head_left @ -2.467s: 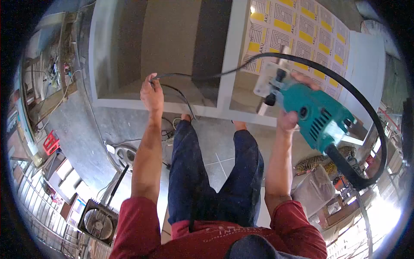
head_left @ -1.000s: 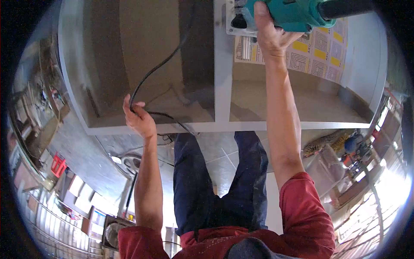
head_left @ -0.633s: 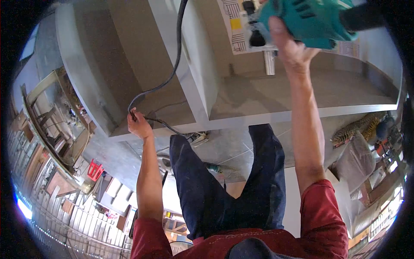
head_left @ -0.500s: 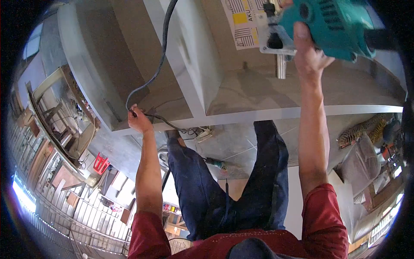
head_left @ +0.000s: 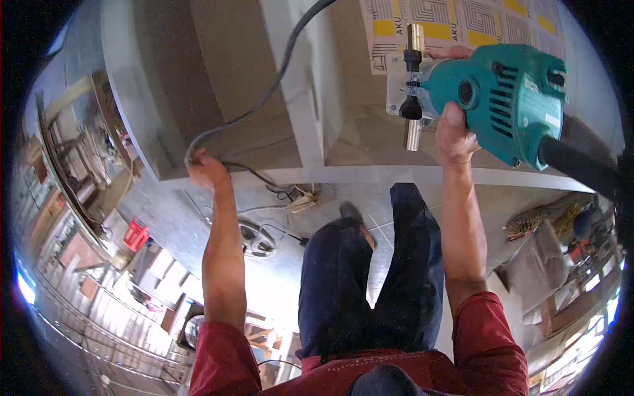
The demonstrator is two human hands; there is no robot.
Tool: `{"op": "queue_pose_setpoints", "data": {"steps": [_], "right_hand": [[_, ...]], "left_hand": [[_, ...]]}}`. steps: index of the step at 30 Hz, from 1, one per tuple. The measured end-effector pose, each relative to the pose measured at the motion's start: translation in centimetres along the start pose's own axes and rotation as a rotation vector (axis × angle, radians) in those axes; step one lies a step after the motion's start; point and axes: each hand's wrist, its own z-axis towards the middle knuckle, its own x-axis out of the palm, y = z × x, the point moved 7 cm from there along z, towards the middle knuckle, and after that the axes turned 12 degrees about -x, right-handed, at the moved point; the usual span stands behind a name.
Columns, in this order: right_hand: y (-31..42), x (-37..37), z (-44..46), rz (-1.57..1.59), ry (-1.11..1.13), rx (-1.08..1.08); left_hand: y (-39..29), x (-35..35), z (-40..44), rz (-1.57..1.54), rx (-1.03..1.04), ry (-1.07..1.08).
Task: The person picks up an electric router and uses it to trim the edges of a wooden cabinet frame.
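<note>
My right hand [head_left: 457, 132] is wrapped round the body of a teal power tool [head_left: 498, 99], which has a clear base plate [head_left: 396, 86] and a metal rod [head_left: 413, 135] at its left end. The tool is held above the right compartment of a grey cabinet [head_left: 389, 174]. At the cabinet's front left corner, my left hand [head_left: 209, 170] is closed on a black cable [head_left: 254, 109]. From there the cable rises in a curve to the top of the view, and a thinner length hangs toward the floor.
Patterned yellow and white sheet [head_left: 482, 23] lies in the right compartment. On the floor are a round grey object [head_left: 259, 239], a power strip [head_left: 302, 200] with cables and a red stool [head_left: 136, 234]. A wrapped bundle [head_left: 538, 264] stands at right.
The power tool in my right hand has come from the top edge down nearer to me, so more of it shows. My left hand keeps hold of the cable. My left leg has moved rightward.
</note>
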Motion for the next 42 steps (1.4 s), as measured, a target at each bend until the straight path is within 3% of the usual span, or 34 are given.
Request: {"op": "queue_pose_setpoints", "data": {"steps": [4, 7, 10, 11, 13, 14, 16, 22, 26, 31, 37, 42], "right_hand": [[1.3, 4.4, -1.3, 0.112, 0.048, -0.069], [3.2, 7.6, -1.8, 0.339, 0.049, -0.201], [3.0, 8.3, -2.5, 0.088, 0.112, -0.172], [0.6, 7.2, -1.6, 0.091, 0.266, -0.312], [3.2, 9.9, -2.4, 0.091, 0.441, -0.458], [4.1, 10.3, -3.9, 0.043, 0.201, -0.347], [5.3, 10.3, -5.1, -0.008, -0.023, -0.24], [5.0, 11.7, -5.9, 0.009, 0.017, -0.366], [4.7, 12.2, -7.1, 0.095, -0.07, -0.317], [5.3, 12.5, -7.2, 0.038, -0.025, -0.343], [4.6, 13.1, -6.7, 0.11, -0.01, -0.235], [5.1, 13.9, -6.0, 0.081, 0.069, -0.344]], "left_hand": [[-2.1, -0.2, -0.7, 0.12, 0.129, 0.045], [-2.8, -0.1, -1.0, 0.103, 0.095, 0.066], [-1.9, 0.3, -0.7, 0.104, 0.119, 0.045], [-1.9, 0.1, -0.6, 0.097, 0.091, 0.045], [-2.5, 0.3, -0.8, 0.107, 0.073, 0.111], [-2.4, 0.4, -0.6, 0.098, 0.055, 0.114], [-3.0, 0.3, -0.8, 0.106, 0.14, 0.094], [-3.2, 0.2, -0.9, 0.115, 0.123, 0.122], [-2.5, 0.7, -0.5, 0.135, 0.11, 0.129], [-2.7, 0.4, -0.4, 0.09, 0.24, 0.053], [-2.7, 0.2, -0.6, 0.077, 0.105, 0.129], [-3.6, -0.6, -1.2, 0.017, 0.117, 0.1]]}}
